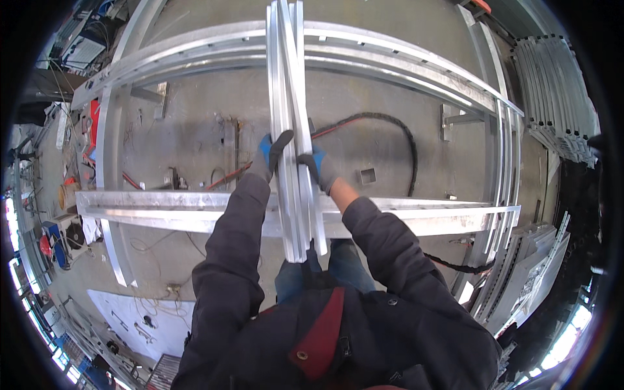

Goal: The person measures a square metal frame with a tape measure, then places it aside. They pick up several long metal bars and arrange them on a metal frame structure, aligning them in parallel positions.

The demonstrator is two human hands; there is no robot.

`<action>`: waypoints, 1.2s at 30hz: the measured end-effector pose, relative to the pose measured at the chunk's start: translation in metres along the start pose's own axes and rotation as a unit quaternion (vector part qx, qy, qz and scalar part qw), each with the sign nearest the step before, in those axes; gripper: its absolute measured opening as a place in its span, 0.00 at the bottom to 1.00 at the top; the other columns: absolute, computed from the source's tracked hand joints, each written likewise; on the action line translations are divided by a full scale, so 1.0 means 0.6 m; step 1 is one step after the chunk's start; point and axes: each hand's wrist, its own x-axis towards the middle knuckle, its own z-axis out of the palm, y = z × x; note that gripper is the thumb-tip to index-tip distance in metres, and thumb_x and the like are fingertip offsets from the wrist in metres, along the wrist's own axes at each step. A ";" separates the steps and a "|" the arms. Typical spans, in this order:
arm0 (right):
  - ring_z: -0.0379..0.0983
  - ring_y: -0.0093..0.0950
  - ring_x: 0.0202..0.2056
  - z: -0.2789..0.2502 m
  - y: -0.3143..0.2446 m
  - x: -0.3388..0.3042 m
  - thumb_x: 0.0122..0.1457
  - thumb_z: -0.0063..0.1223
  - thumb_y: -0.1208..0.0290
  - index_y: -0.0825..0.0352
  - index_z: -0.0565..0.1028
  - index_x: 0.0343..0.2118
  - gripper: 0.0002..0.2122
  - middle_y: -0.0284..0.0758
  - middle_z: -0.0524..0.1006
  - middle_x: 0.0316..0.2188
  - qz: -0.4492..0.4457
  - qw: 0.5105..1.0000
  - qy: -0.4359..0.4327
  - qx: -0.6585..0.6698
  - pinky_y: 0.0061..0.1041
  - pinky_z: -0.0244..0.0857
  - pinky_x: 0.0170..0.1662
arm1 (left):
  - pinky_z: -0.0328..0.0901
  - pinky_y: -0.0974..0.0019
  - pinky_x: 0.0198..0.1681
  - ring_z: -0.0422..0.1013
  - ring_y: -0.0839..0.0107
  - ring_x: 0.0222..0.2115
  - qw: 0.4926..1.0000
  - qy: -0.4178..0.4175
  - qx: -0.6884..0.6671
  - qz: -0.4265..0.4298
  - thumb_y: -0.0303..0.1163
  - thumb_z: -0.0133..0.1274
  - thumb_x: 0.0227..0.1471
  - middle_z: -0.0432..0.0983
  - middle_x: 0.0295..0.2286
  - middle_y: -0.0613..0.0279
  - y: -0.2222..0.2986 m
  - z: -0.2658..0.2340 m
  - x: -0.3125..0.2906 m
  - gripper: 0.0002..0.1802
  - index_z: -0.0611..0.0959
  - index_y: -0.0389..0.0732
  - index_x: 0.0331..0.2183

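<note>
A bundle of long silver metal profiles (285, 123) lies lengthwise in front of me, across the far and near beams of a metal frame (390, 211). Gloved in grey and blue, my left hand (268, 155) grips the bundle's left side, thumb over the top. My right hand (318, 166), in a matching glove, is closed round the right side, its fingers partly hidden. One profile on the right sits slightly askew to the others. The near ends stick out past the near beam, over my legs.
A black hose (411, 140) loops over the floor inside the frame, near a small square tube piece (368, 176). Stacked metal parts (556, 91) stand at the far right, more panels (520, 279) at the near right. A white sheet (140, 318) lies at the near left.
</note>
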 end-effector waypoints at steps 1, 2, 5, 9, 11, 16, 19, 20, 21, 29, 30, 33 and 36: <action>0.80 0.32 0.42 -0.005 -0.007 -0.003 0.54 0.60 0.69 0.74 0.78 0.53 0.23 0.42 0.84 0.44 0.000 0.999 0.011 -0.042 0.33 0.75 0.46 | 0.75 0.62 0.41 0.79 0.69 0.37 1.000 -0.012 -0.009 -0.010 0.56 0.65 0.55 0.82 0.41 0.60 -0.006 -0.006 0.003 0.39 0.78 0.36 0.56; 0.80 0.33 0.40 -0.007 -0.011 -0.007 0.54 0.58 0.69 0.74 0.79 0.50 0.21 0.43 0.84 0.41 0.011 0.999 0.023 -0.031 0.33 0.74 0.45 | 0.75 0.62 0.42 0.79 0.69 0.37 1.000 -0.010 -0.017 -0.018 0.56 0.65 0.55 0.82 0.41 0.60 -0.015 -0.014 0.003 0.39 0.77 0.36 0.57; 0.79 0.31 0.36 -0.015 -0.006 -0.017 0.56 0.59 0.67 0.74 0.79 0.51 0.21 0.40 0.83 0.38 -0.008 0.996 0.060 0.063 0.29 0.73 0.43 | 0.77 0.59 0.46 0.81 0.67 0.39 0.992 -0.063 -0.104 -0.014 0.52 0.64 0.57 0.82 0.41 0.62 -0.052 -0.033 0.012 0.37 0.76 0.39 0.59; 0.80 0.31 0.42 -0.042 0.028 -0.024 0.56 0.57 0.69 0.73 0.77 0.55 0.24 0.42 0.84 0.44 -0.007 0.998 0.055 0.040 0.30 0.74 0.48 | 0.76 0.59 0.49 0.80 0.68 0.44 0.982 -0.081 -0.163 -0.044 0.47 0.64 0.57 0.82 0.45 0.62 -0.101 -0.052 0.033 0.35 0.75 0.41 0.60; 0.80 0.30 0.43 -0.057 0.046 -0.028 0.56 0.58 0.68 0.72 0.76 0.57 0.25 0.42 0.83 0.45 -0.043 0.996 0.078 0.003 0.30 0.73 0.49 | 0.75 0.58 0.50 0.79 0.68 0.46 0.988 -0.063 -0.136 -0.042 0.45 0.65 0.57 0.82 0.47 0.61 -0.113 -0.059 0.037 0.36 0.75 0.41 0.61; 0.78 0.30 0.48 -0.066 0.094 -0.042 0.55 0.63 0.68 0.69 0.65 0.68 0.36 0.41 0.80 0.51 -0.034 0.998 0.051 -0.007 0.31 0.72 0.53 | 0.73 0.58 0.53 0.76 0.68 0.50 0.994 -0.021 -0.104 -0.040 0.45 0.66 0.56 0.78 0.51 0.63 -0.118 -0.054 0.035 0.38 0.74 0.43 0.63; 0.76 0.31 0.52 -0.035 0.124 -0.037 0.54 0.63 0.70 0.68 0.58 0.72 0.41 0.42 0.77 0.56 -0.035 0.999 0.030 -0.027 0.30 0.71 0.56 | 0.73 0.59 0.52 0.77 0.67 0.49 0.992 -0.059 -0.108 -0.002 0.45 0.67 0.55 0.78 0.51 0.63 -0.121 -0.061 0.036 0.38 0.74 0.42 0.62; 0.75 0.31 0.53 -0.020 0.134 -0.033 0.55 0.63 0.70 0.69 0.57 0.72 0.41 0.42 0.77 0.57 -0.047 0.998 0.020 -0.026 0.30 0.70 0.56 | 0.73 0.58 0.51 0.76 0.67 0.49 0.991 -0.063 -0.114 0.001 0.44 0.68 0.54 0.78 0.51 0.61 -0.123 -0.070 0.035 0.38 0.74 0.39 0.61; 0.75 0.31 0.53 -0.001 0.141 -0.026 0.55 0.62 0.70 0.69 0.57 0.71 0.41 0.41 0.76 0.57 -0.075 0.997 0.015 -0.026 0.30 0.70 0.56 | 0.73 0.58 0.52 0.77 0.67 0.49 0.995 -0.021 -0.091 -0.022 0.44 0.68 0.54 0.79 0.50 0.60 -0.122 -0.082 0.036 0.38 0.75 0.38 0.60; 0.69 0.47 0.63 0.144 0.129 0.008 0.56 0.59 0.73 0.68 0.48 0.75 0.45 0.56 0.70 0.63 0.007 0.998 0.044 -0.036 0.37 0.65 0.64 | 0.75 0.54 0.50 0.78 0.59 0.45 0.999 0.005 -0.012 0.032 0.42 0.68 0.54 0.79 0.49 0.55 -0.088 -0.174 0.017 0.37 0.75 0.37 0.60; 0.71 0.49 0.62 0.140 0.116 -0.005 0.56 0.56 0.75 0.67 0.55 0.73 0.40 0.57 0.72 0.61 0.012 0.997 0.075 -0.019 0.36 0.66 0.62 | 0.76 0.53 0.49 0.78 0.57 0.45 0.999 0.020 -0.030 0.014 0.44 0.68 0.53 0.78 0.50 0.52 -0.088 -0.169 0.010 0.40 0.74 0.37 0.61; 0.74 0.47 0.58 0.076 0.066 -0.041 0.55 0.56 0.72 0.70 0.63 0.69 0.36 0.55 0.76 0.57 -0.045 0.991 0.119 -0.043 0.37 0.67 0.61 | 0.74 0.50 0.54 0.74 0.54 0.54 0.999 0.022 -0.030 0.019 0.41 0.67 0.55 0.72 0.57 0.49 -0.090 -0.158 0.009 0.46 0.65 0.37 0.68; 0.79 0.50 0.50 -0.009 0.017 -0.089 0.56 0.54 0.73 0.66 0.68 0.66 0.31 0.56 0.79 0.50 -0.085 0.984 0.149 -0.042 0.40 0.72 0.52 | 0.67 0.52 0.62 0.68 0.52 0.60 0.972 0.120 0.188 0.075 0.46 0.67 0.56 0.68 0.62 0.47 -0.094 -0.170 0.017 0.50 0.62 0.32 0.68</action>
